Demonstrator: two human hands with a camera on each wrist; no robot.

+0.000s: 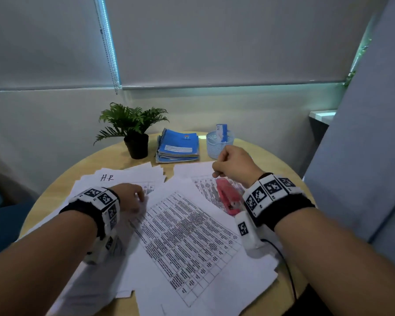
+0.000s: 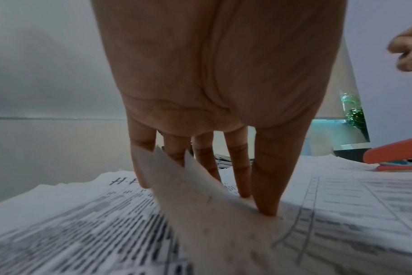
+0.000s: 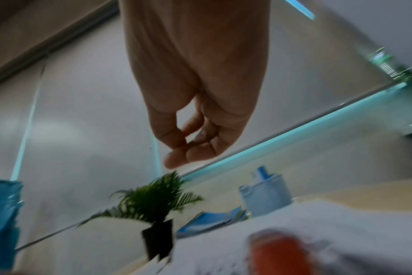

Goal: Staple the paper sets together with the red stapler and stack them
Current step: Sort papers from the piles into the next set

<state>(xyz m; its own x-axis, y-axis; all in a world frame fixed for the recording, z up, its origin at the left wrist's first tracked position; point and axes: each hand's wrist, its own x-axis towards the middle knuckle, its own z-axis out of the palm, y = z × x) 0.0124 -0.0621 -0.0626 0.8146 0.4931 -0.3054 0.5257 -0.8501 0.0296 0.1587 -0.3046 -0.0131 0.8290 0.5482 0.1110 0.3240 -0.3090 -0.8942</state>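
**Papers fanned across the tabletop, red stapler lying free**

Your left hand [image 1: 130,197] is down on the loose printed sheets [image 1: 187,242] that cover most of the round wooden tabletop [image 1: 260,151]. In the left wrist view its fingers [image 2: 268,186] reach straight down with their tips on the paper, and a lifted corner of one sheet [image 2: 200,186] stands up in front of them — the hand is flat-fingered and pressing, not closed around anything you can make out.

Your right hand [image 1: 234,164] hangs in the air above the far right part of the paper spread, fingers loosely curled toward the thumb and holding nothing, as the right wrist view shows. The red stapler [image 1: 228,197] lies on the printed pages just below and nearer you than that hand, beside your right wrist band — untouched by either hand.

A sheet marked "H.R" [image 1: 107,177] lies at the far left of the spread, just beyond your left hand.

Along the far edge of the tabletop stand a small potted fern [image 1: 132,128], a stack of blue spiral notebooks [image 1: 178,145] and a pale blue mesh cup [image 1: 218,143] with a blue item standing in it.
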